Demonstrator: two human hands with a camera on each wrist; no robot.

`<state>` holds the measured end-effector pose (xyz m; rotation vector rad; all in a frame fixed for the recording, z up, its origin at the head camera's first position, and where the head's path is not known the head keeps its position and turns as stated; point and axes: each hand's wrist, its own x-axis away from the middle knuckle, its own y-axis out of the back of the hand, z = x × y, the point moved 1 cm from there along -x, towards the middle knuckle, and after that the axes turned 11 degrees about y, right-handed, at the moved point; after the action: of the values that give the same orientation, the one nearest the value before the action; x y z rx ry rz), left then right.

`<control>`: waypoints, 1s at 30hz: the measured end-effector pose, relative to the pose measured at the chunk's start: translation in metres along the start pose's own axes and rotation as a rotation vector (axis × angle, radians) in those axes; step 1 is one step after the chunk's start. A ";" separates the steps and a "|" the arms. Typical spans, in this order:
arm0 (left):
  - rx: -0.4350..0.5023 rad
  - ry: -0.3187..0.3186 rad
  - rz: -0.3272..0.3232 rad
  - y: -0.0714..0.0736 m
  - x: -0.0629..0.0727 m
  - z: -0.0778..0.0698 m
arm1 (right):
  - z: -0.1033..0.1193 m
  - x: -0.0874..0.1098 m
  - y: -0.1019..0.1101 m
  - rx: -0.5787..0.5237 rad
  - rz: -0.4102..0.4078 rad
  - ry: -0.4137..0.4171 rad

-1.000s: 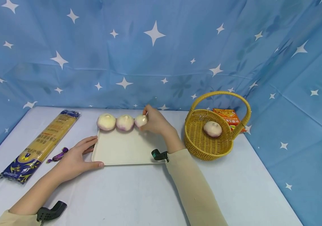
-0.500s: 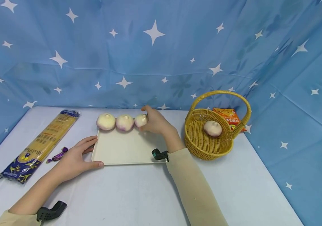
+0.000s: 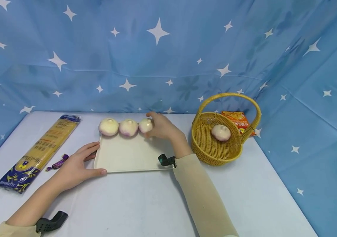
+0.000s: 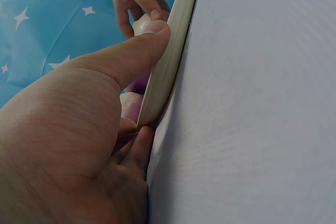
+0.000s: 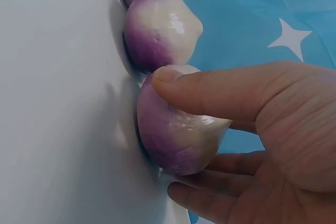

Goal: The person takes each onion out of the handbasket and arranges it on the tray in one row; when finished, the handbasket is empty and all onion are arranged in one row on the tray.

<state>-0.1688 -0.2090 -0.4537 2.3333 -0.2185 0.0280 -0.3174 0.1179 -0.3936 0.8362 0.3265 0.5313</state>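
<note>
The left hand (image 3: 75, 169) is at the near left corner of the tray (image 3: 124, 158): grip holding the tray, thumb on the near rim, fingers at the left edge. The tray lies flat on the worktop (image 3: 135, 204). To its right stands the basket (image 3: 215, 161), one loose bulb (image 3: 221, 132) inside. The right hand (image 3: 165, 130) is at the tray's far edge, grip holding the end bulb (image 3: 145, 125) of a row of three, thumb one side, fingers the other. Whether that bulb bears fully on the tray cannot be made out. Next along the far edge is the middle bulb (image 3: 128, 127), then the left bulb (image 3: 108, 127) at the corner. Assessed risks: released off balance, the rounded end bulb could roll over the low rim; sideways pressure could displace its neighbours; a tug by the left hand could unsettle the row.
</note>
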 end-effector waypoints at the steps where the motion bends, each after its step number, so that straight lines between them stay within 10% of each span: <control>1: 0.001 -0.001 0.000 0.000 0.000 0.000 | 0.000 0.000 0.000 0.002 0.001 -0.004; 30: 0.005 -0.010 -0.006 0.001 -0.001 0.000 | 0.039 0.012 0.031 0.120 0.012 0.021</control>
<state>-0.1695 -0.2094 -0.4528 2.3397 -0.2170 0.0145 -0.2993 0.1176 -0.3457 0.9497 0.3753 0.5360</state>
